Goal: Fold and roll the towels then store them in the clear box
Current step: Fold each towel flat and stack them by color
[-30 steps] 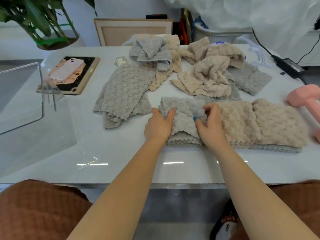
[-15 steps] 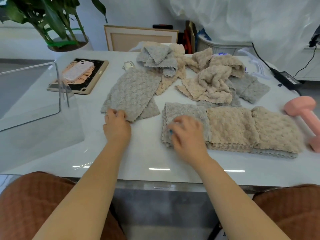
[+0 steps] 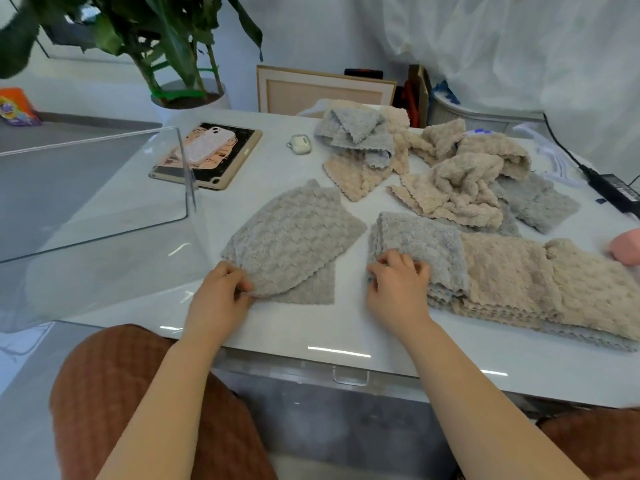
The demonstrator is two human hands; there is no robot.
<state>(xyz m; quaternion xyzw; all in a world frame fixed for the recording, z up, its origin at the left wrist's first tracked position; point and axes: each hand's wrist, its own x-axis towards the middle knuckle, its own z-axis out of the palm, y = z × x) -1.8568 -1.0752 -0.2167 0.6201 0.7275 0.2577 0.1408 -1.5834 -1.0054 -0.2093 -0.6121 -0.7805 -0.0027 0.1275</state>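
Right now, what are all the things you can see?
clear box: one, see-through, table's left side
grey towel: one, grey, spread out, front centre
folded towel row: three showing, grey and beige, front right
loose towels: heap, grey and beige, back
tablet: one, black with tan case, back left
phone: one, pale pink, on the tablet
earbud case: one, white, beside the tablet
plant: one, green, back left
pink thing: one, right edge
adapter: one, black, far right
left hand: pinches the grey towel's corner
right hand: grips the row's grey end

left hand (image 3: 219, 299) pinching grey towel (image 3: 294, 233), right hand (image 3: 398, 291) gripping folded towels (image 3: 505, 271)
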